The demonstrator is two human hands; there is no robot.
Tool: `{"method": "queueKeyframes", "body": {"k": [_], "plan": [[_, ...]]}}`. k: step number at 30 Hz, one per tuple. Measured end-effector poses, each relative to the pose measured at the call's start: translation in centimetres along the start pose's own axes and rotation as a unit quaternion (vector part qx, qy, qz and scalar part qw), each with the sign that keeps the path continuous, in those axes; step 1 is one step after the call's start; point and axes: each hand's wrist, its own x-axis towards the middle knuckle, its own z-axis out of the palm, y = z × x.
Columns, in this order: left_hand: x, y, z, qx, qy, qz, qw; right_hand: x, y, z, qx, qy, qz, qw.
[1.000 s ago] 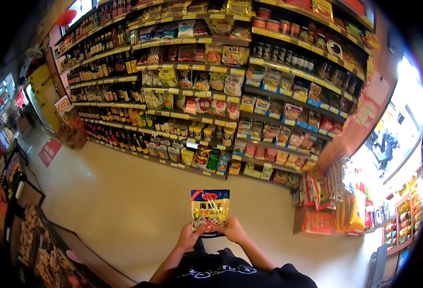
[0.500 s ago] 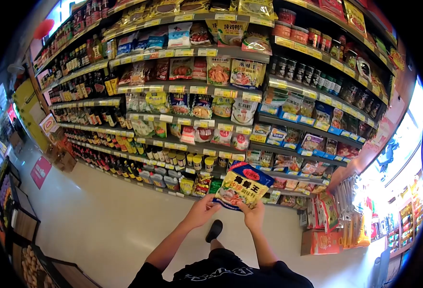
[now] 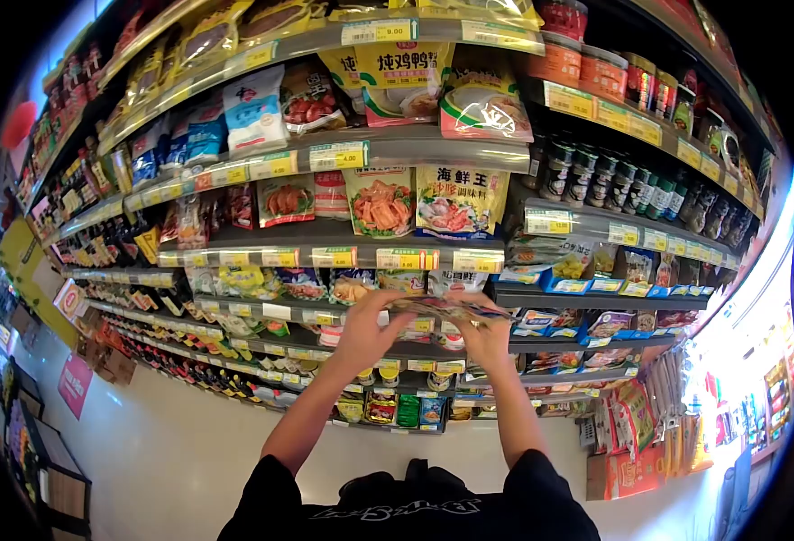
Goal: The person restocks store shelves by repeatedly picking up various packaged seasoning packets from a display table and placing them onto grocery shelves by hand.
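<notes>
Both my hands hold a flat seasoning packet (image 3: pixel 433 308), now seen nearly edge-on in front of the shelves. My left hand (image 3: pixel 367 332) grips its left end, fingers closed on it. At the right end my right hand (image 3: pixel 485 335) pinches it. Above and beyond the hands, a similar yellow and blue packet (image 3: pixel 460 203) stands upright on a shelf, beside a packet with orange food pictured (image 3: pixel 382 203). A shelf edge with yellow price tags (image 3: pixel 334 258) runs just below those packets.
Sauce bottles (image 3: pixel 99 234) line the shelves at left. Spice jars (image 3: pixel 613 185) and red-lidded tubs (image 3: pixel 602 74) stand at right. Stacked bags (image 3: pixel 631 415) sit above a red carton (image 3: pixel 627 473) at lower right. Pale floor (image 3: pixel 180 442) lies below.
The shelves appear much closer. My hands have risen with the packet toward the middle shelves, and the packet has tipped from face-on to nearly edge-on.
</notes>
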Motion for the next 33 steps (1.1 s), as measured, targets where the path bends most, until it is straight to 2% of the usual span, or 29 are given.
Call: {"method": "queueKeyframes", "body": {"k": [1,3,5,6,9,10,14,18,21,22,26,29,30,33], "plan": [[1.3,-1.6,-0.2,-0.026,0.032,0.045,0.998,2.5,0.8,0.9,0.022,0.018,-0.097,0.995],[3.6,-4.4,-0.9,-0.044,0.091,0.101,0.99,6.5,2.3,2.1,-0.067,0.032,-0.188,0.979],[5.4,-6.6,-2.2,-0.025,0.136,0.123,0.983,9.7,1.7,3.4,-0.135,0.044,-0.169,0.975],[6.1,-7.5,-2.8,-0.042,0.142,0.094,0.985,10.8,1.8,4.1,-0.139,0.017,-0.143,0.98],[8.7,-9.2,-5.0,0.014,0.147,0.129,0.981,13.8,1.4,6.0,-0.153,-0.065,-0.029,0.986],[9.4,-9.9,-5.4,0.007,0.146,0.129,0.981,14.7,0.5,6.4,-0.164,-0.069,0.036,0.983],[10.7,-12.8,-6.2,-0.009,0.106,0.116,0.988,15.7,1.2,7.4,-0.222,-0.09,0.102,0.966],[11.5,-14.3,-7.6,0.029,0.07,0.113,0.991,16.1,3.4,9.0,-0.213,-0.066,0.004,0.975],[12.0,-15.8,-8.0,0.04,0.07,0.121,0.989,15.9,3.6,9.9,-0.263,-0.108,0.065,0.957],[12.0,-16.3,-8.2,0.036,0.064,0.116,0.991,16.1,4.1,10.7,-0.271,-0.083,-0.014,0.959],[12.1,-16.2,-9.0,-0.003,0.026,0.044,0.999,17.0,4.0,10.9,-0.294,-0.124,0.028,0.947],[12.8,-16.0,-8.8,-0.015,0.011,0.047,0.999,17.6,3.5,10.3,-0.309,-0.141,0.051,0.939],[13.2,-15.9,-8.6,-0.013,-0.007,0.039,0.999,17.7,3.1,9.9,-0.346,-0.163,0.092,0.919],[14.3,-15.6,-7.8,-0.01,-0.06,0.012,0.998,17.1,2.8,8.9,-0.384,-0.109,0.063,0.915]]}}
